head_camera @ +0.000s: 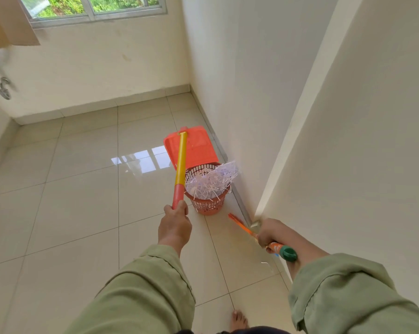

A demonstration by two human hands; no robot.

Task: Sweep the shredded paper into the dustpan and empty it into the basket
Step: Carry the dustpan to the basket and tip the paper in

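on the glossy tiled floor (83, 194) by the right wall, our left hand (175, 225) grips the dustpan (194, 147) tipped over the basket (207, 204) heaped with shredded paper (209, 180), our right hand (272, 233) grips the broom (279, 248).

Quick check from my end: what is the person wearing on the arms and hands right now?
Both arms are in loose, light olive-green long sleeves, the left sleeve and the right sleeve ending above the wrists, with folds and a stitched seam visible. The left hand and right hand are bare: no gloves, rings or watch visible.
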